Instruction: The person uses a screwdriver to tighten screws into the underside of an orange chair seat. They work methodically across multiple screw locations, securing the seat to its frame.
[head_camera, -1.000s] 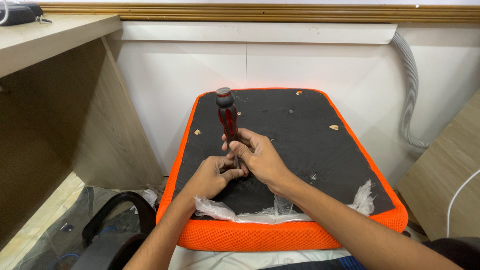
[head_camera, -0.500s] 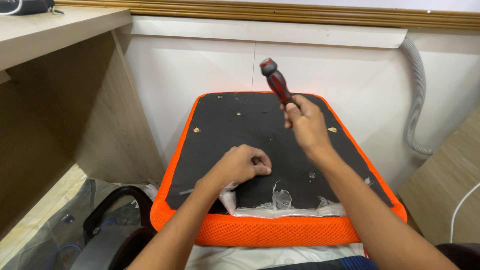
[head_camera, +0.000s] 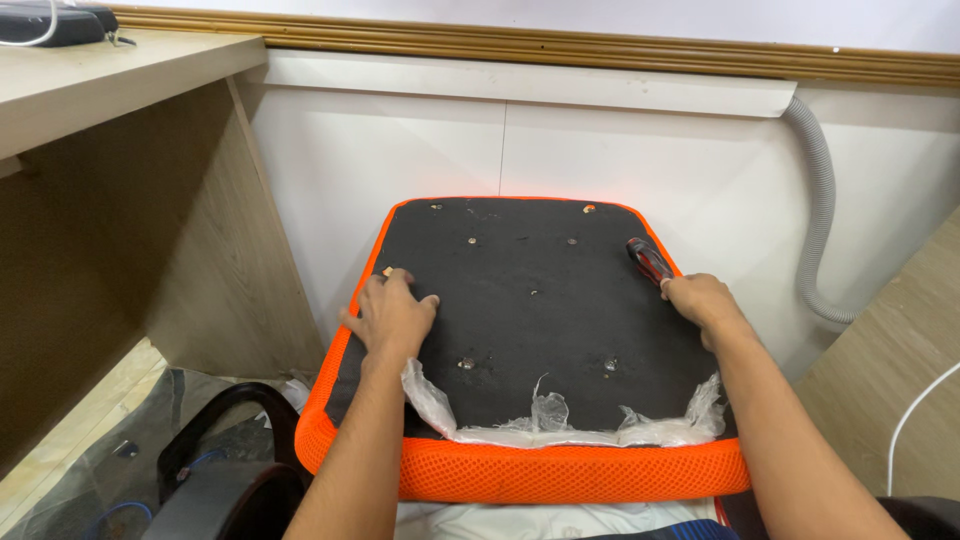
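Note:
An upturned chair seat (head_camera: 520, 470) with orange mesh edges and a black underside lies in front of me, with several screw holes and torn clear plastic (head_camera: 560, 425) along its near edge. My left hand (head_camera: 392, 315) rests flat on the seat's left side, fingers spread. At the seat's right edge my right hand (head_camera: 703, 300) grips a red-and-black screwdriver (head_camera: 648, 258), whose handle points up and away from me.
A wooden desk (head_camera: 110, 90) stands at the left with a dark device on top. A white wall panel and a grey corrugated hose (head_camera: 822, 200) are behind the seat. A black chair part (head_camera: 215, 470) lies on plastic sheet at lower left. A wooden board leans at right.
My right hand carried the screwdriver from the seat's middle up and over to its right edge. My left hand moved from the middle to the left side and flattened.

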